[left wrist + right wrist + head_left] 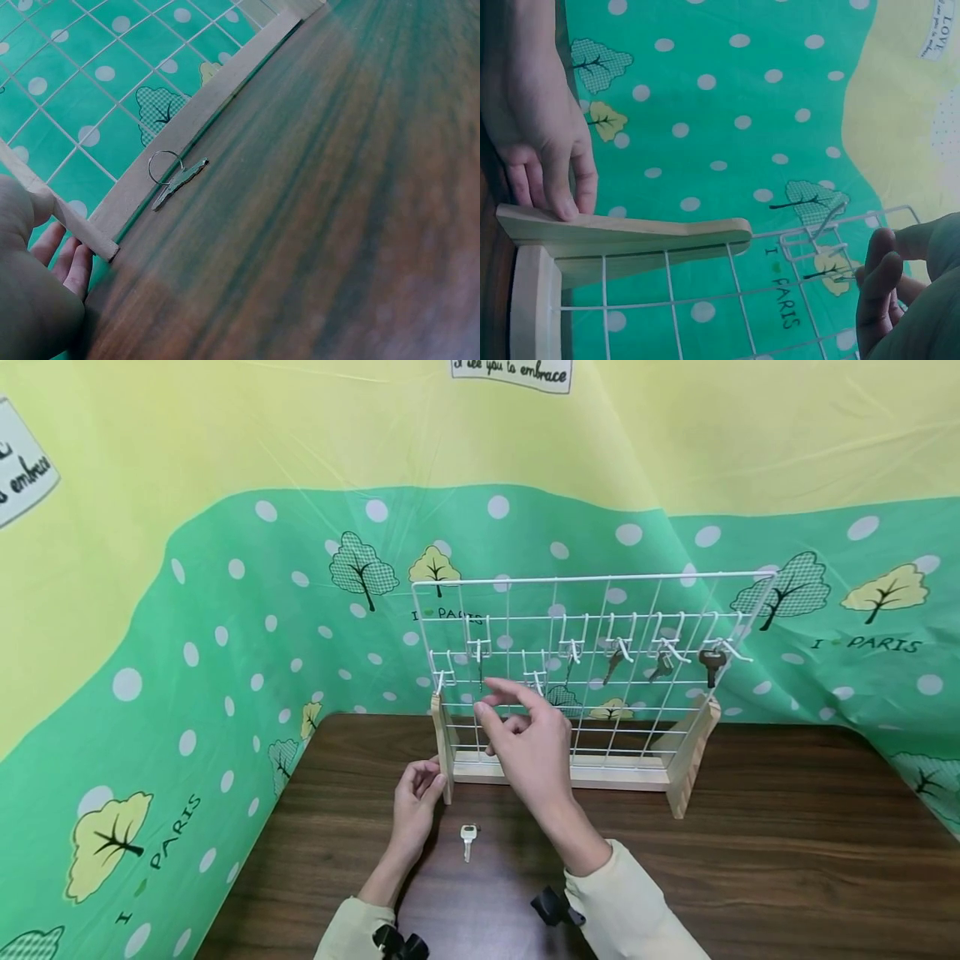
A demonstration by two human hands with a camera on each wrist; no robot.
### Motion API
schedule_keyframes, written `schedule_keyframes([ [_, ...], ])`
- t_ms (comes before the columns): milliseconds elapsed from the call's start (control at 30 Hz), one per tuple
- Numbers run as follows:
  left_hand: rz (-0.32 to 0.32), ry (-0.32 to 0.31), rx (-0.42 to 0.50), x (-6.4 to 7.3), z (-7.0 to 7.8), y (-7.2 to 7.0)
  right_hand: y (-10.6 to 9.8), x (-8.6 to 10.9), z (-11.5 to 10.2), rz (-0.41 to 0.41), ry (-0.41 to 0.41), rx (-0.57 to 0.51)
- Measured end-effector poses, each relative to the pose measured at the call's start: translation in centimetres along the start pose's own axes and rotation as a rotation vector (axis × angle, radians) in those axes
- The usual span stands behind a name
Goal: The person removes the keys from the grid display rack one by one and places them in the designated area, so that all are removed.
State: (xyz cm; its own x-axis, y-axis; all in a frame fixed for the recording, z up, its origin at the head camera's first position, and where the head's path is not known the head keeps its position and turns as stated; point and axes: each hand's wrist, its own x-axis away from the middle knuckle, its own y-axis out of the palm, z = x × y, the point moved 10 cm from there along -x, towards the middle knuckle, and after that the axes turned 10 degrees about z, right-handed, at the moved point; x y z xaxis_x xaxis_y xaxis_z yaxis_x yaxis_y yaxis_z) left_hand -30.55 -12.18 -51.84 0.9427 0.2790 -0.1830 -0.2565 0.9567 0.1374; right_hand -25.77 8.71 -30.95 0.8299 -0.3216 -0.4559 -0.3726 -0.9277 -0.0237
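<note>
A white wire rack [592, 578] on wooden side legs stands on the table. My left hand [415, 806] grips its left wooden leg [443, 752] low down, thumb on one face and fingers behind, as the right wrist view confirms. Raised before the rack's left part, my right hand [534, 747] has thumb and index finger apart, nothing visible between them. Just beyond its fingertips a thin key [481, 672], seen edge-on, hangs from an upper hook. A loose key [468, 842] with a ring [152, 166] lies on the table in front of the rack.
Farther right on the upper row hang several keys, among them a brown key [613, 667] and a dark-headed key [712, 667]. Lower hooks [535, 681] jut forward from the grid. A printed green and yellow cloth [247, 568] rises behind the dark wooden table [810, 827].
</note>
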Motion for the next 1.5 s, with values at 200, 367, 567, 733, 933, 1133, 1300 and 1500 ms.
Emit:
schedule_keyframes([
  [200, 0.0, 0.004, -0.004, -0.1, -0.1, 0.1, 0.0, -0.2, -1.0, 0.03, -0.048, 0.033],
  [367, 0.004, 0.005, 0.004, -0.1, -0.2, 0.0, 0.7, -0.2, -1.2, -0.002, -0.06, 0.084],
  [567, 0.007, -0.01, 0.007, -0.1, -0.3, 0.0, 1.7, -0.1, -0.8, -0.068, -0.004, 0.085],
  [733, 0.002, -0.008, 0.006, -0.1, -0.3, 0.0, 2.1, -0.3, -0.5, -0.082, 0.03, 0.036],
  [933, 0.012, -0.009, -0.006, -0.2, -0.3, -0.1, 2.7, -0.7, -0.1, -0.099, 0.058, -0.011],
  [1133, 0.011, -0.012, 0.0, -0.2, -0.4, 0.0, 3.0, -1.2, 0.6, -0.084, 0.061, -0.004],
  [1300, 0.005, -0.006, 0.001, -0.2, -0.3, 0.1, 2.9, -1.6, 0.7, -0.051, 0.043, -0.002],
  [1500, 0.007, -0.007, -0.005, -0.1, -0.3, -0.1, 3.1, -2.0, 0.5, -0.035, 0.032, -0.056],
])
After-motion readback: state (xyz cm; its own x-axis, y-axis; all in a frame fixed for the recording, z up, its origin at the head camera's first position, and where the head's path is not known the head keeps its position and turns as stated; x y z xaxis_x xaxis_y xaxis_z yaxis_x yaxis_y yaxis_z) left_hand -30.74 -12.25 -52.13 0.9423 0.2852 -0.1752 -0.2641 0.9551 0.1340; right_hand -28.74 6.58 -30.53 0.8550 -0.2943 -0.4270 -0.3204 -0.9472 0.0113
